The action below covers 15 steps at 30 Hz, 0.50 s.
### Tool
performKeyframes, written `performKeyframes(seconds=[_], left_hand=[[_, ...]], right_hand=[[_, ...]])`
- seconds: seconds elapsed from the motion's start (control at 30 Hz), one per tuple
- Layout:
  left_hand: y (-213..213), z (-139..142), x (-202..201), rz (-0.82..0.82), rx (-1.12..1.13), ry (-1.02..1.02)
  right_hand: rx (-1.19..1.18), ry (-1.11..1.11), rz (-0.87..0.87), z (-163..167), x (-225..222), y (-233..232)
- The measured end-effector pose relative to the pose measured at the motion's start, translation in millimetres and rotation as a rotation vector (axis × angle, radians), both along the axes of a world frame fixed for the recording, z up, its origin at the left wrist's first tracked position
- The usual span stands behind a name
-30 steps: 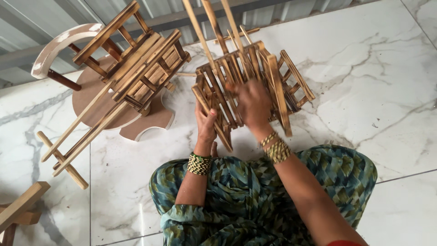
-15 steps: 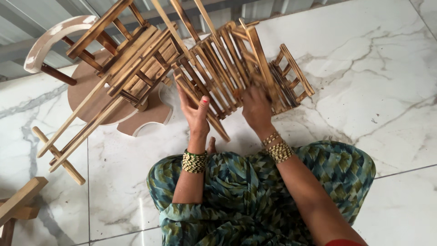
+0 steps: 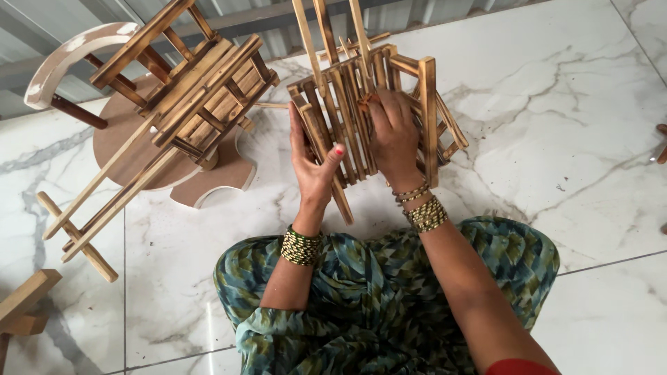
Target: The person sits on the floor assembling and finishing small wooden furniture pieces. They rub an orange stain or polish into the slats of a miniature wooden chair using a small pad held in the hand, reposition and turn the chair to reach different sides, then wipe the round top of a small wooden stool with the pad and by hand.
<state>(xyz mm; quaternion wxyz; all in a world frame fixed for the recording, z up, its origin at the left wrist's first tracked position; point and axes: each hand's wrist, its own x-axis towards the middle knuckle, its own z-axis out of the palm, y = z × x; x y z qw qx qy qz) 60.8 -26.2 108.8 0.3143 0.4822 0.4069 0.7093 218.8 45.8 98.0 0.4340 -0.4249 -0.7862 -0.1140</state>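
Note:
A slatted wooden cart body made of dark-stained sticks stands on the marble floor in front of me. My left hand grips its left slats, thumb wrapped round one stick. My right hand lies flat over the middle slats, fingers curled on the frame. Long shafts rise from the piece toward the top of the view. Both wrists wear stacked bangles.
A second wooden cart with long shafts lies at the left on a brown board, beside a curved pale wooden piece. Wood offcuts sit at the lower left. A corrugated metal wall runs behind. My patterned green clothing fills the bottom.
The slatted piece has been turned and tilted from leaning left to standing more upright. My left hand moved up from under it onto its left slats.

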Motion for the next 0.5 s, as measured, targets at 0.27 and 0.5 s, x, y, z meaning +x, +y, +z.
performKeyframes(seconds=[0.27, 0.5], left_hand=[[8.2, 10.4, -18.8, 0.042, 0.008, -0.133], [6.8, -11.5, -20.4, -0.187, -0.055, -0.157]], right_hand=[[-0.238, -0.084, 0.234, -61.5, 7.0, -62.5], [-0.434, 0.357, 0.29, -23.8, -14.6, -47.8]])
